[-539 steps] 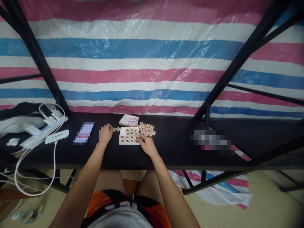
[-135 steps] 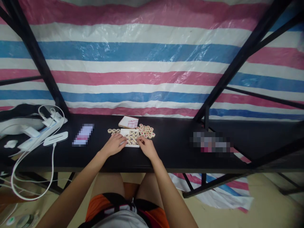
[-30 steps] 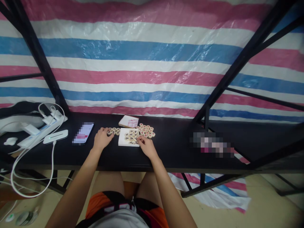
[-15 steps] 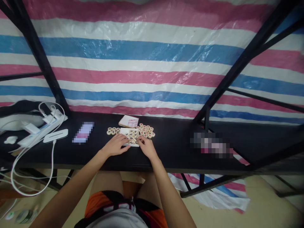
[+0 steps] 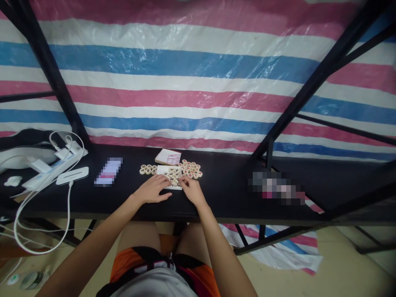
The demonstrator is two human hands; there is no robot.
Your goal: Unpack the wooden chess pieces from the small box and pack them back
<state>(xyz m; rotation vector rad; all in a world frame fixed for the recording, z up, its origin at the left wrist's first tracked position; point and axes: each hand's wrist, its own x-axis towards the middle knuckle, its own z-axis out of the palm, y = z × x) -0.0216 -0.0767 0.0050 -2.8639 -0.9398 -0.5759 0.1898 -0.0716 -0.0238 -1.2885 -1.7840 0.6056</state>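
A small white open box (image 5: 162,169) sits in front of me, with several round Chinese chess pieces (image 5: 174,175) marked in black inside it. My left hand (image 5: 154,189) reaches over the box's left side, its fingers stretched onto the pieces and the thumb held apart below. At the box's right edge is my right hand (image 5: 192,192), fingers bent together against the nearest pieces; whatever is between the fingertips is hidden. Red-marked pieces (image 5: 193,168) lie in a cluster right of the box. Black-marked pieces (image 5: 148,170) lie in short rows to its left.
Behind the box lies its lid (image 5: 168,156) on the black table (image 5: 229,185). A pixelated phone-like object (image 5: 109,171) is at left, beside a white device (image 5: 72,176), a power strip (image 5: 55,165) and looping cables. A blurred object (image 5: 276,187) lies at right. Black metal bars frame both sides.
My left fingers have shifted slightly to the right over the box. Pieces under the hands look slightly rearranged. My right hand stays at the box's right edge.
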